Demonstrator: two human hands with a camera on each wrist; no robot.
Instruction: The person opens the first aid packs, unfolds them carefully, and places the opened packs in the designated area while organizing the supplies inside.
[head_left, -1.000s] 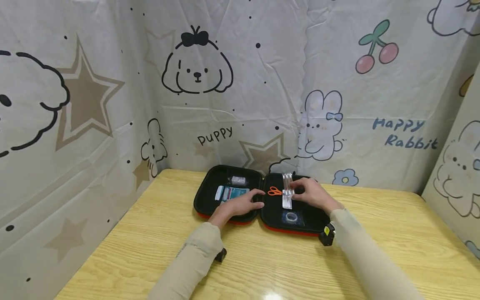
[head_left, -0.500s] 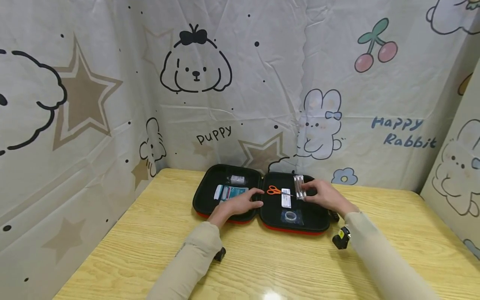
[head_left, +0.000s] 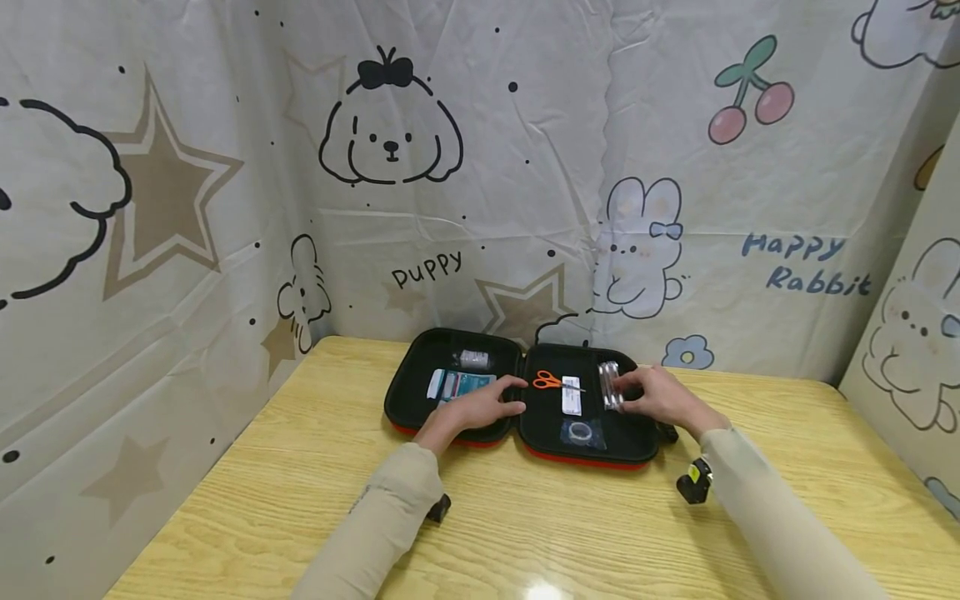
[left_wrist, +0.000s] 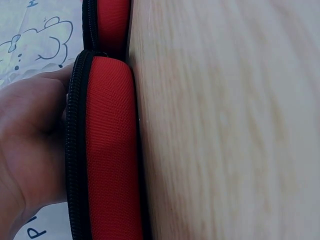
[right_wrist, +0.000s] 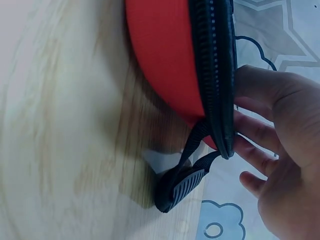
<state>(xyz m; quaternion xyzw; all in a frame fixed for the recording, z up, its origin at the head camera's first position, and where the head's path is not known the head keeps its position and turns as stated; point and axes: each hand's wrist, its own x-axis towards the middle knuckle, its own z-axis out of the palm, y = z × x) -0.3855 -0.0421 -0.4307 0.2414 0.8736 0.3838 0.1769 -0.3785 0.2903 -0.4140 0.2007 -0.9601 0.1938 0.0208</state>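
Observation:
A zippered red case with a black lining (head_left: 536, 454) lies spread flat on the table. My right hand (head_left: 660, 396) is over its right half. The thumb and fingers pinch a pack of slim clear tubes (head_left: 607, 386) near the right inner edge. To the left of the pack are scissors with orange handles (head_left: 547, 380), a white packet (head_left: 572, 398) and a bagged roll of tape (head_left: 580, 431). My left hand (head_left: 472, 410) rests over the left half, fingers relaxed near the hinge. Beside it lie a teal packet (head_left: 471, 383) and a whitish roll in clear wrap (head_left: 474, 360).
A black strap with a ribbed pull (right_wrist: 187, 187) hangs from the case's right end. The wooden table (head_left: 517, 525) reaches forward and to both sides. Printed cloth (head_left: 525, 167) stands behind and at the sides.
My right hand has moved right with the pack of clear tubes, away from the white packet and scissors, which are now uncovered. The left hand has stayed in place.

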